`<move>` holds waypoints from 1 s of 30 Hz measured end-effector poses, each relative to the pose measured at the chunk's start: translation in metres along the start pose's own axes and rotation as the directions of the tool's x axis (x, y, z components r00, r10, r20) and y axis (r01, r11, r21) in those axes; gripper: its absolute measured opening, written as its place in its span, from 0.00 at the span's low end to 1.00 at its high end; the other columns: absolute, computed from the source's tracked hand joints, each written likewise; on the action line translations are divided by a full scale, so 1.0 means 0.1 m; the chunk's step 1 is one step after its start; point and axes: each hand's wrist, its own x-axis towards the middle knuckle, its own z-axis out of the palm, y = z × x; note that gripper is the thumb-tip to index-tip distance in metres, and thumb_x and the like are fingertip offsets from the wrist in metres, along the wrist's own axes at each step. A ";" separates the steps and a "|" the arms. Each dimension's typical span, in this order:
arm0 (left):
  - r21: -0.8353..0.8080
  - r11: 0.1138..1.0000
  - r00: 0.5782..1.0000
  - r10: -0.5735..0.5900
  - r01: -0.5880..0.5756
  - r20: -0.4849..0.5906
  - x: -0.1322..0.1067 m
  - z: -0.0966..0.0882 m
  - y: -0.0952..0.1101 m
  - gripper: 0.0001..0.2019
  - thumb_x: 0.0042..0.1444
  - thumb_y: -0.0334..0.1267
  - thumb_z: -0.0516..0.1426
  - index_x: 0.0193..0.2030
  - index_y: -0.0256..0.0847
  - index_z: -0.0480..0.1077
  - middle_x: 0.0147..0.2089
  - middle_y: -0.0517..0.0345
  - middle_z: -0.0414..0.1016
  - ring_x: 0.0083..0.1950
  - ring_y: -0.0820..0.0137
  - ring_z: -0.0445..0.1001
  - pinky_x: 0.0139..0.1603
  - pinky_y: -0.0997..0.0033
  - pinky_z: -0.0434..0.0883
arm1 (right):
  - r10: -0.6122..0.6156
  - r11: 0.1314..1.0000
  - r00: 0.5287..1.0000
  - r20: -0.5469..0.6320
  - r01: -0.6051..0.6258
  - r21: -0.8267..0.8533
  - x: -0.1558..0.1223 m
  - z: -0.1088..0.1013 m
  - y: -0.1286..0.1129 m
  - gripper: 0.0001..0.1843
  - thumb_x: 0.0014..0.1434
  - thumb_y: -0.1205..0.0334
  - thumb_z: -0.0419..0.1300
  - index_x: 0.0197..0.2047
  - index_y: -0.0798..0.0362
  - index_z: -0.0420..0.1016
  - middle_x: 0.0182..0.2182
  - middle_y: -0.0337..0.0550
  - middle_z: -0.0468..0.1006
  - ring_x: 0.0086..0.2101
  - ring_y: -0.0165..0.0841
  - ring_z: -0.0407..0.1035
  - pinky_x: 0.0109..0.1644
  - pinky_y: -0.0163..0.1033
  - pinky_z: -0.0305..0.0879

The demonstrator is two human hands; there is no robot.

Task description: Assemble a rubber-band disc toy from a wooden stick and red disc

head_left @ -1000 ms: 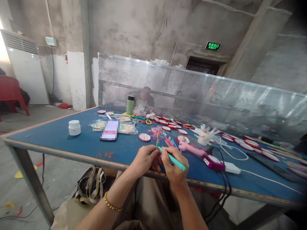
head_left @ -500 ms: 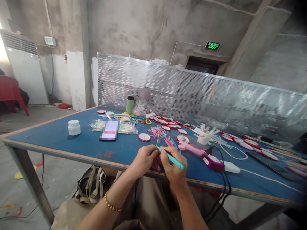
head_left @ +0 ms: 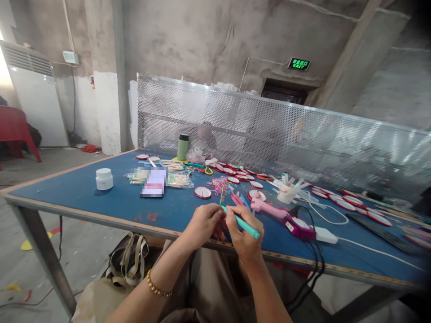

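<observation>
At the near edge of the blue table [head_left: 84,193], my left hand [head_left: 201,224] is closed around a thin wooden stick [head_left: 222,195] that points up from its fingers. Close beside it, my right hand [head_left: 243,233] grips a teal pen [head_left: 245,225], whose tip touches the stick near my left fingertips. The two hands almost meet. A gold bracelet [head_left: 156,288] sits on my left wrist.
A pink glue gun [head_left: 281,215] with black cables lies right of my hands. Several red-rimmed round discs [head_left: 203,192], coloured bands, bagged sticks [head_left: 178,180], a white jar [head_left: 104,178] and a green bottle [head_left: 182,146] lie farther back. A perforated metal screen [head_left: 269,130] walls the far side.
</observation>
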 end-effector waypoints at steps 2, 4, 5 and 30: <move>0.005 1.000 1.000 0.003 -0.003 -0.002 0.00 0.00 0.00 0.15 0.61 0.48 0.51 0.31 0.39 0.65 0.20 0.63 0.69 0.20 0.72 0.72 0.20 0.78 0.66 | 0.000 1.000 1.000 0.007 0.000 0.003 0.00 0.00 0.00 0.06 0.62 0.66 0.58 0.33 0.52 0.74 0.25 0.36 0.78 0.23 0.27 0.70 0.30 0.31 0.66; 0.014 1.000 1.000 0.006 -0.006 -0.004 -0.01 0.00 0.01 0.15 0.61 0.48 0.51 0.31 0.39 0.65 0.20 0.63 0.69 0.20 0.72 0.73 0.20 0.77 0.66 | 0.006 1.000 1.000 0.014 -0.006 0.003 0.00 0.00 0.00 0.06 0.62 0.66 0.58 0.33 0.52 0.74 0.25 0.37 0.78 0.23 0.27 0.71 0.30 0.31 0.66; 0.019 1.000 1.000 0.007 -0.007 -0.006 -0.01 0.00 0.01 0.15 0.61 0.48 0.51 0.31 0.39 0.64 0.20 0.63 0.69 0.20 0.72 0.72 0.20 0.77 0.66 | 0.007 1.000 1.000 0.016 -0.007 0.002 0.00 0.00 0.00 0.07 0.62 0.65 0.58 0.32 0.52 0.74 0.25 0.37 0.78 0.23 0.27 0.71 0.29 0.31 0.66; -0.046 0.999 1.000 -0.010 0.011 0.021 -0.02 0.00 0.04 0.16 0.59 0.51 0.53 0.32 0.38 0.65 0.21 0.62 0.70 0.20 0.73 0.72 0.20 0.78 0.65 | 0.015 0.999 0.999 -0.033 -0.016 -0.034 -0.02 -0.01 0.00 0.07 0.63 0.64 0.57 0.33 0.52 0.73 0.25 0.38 0.78 0.23 0.28 0.71 0.29 0.32 0.67</move>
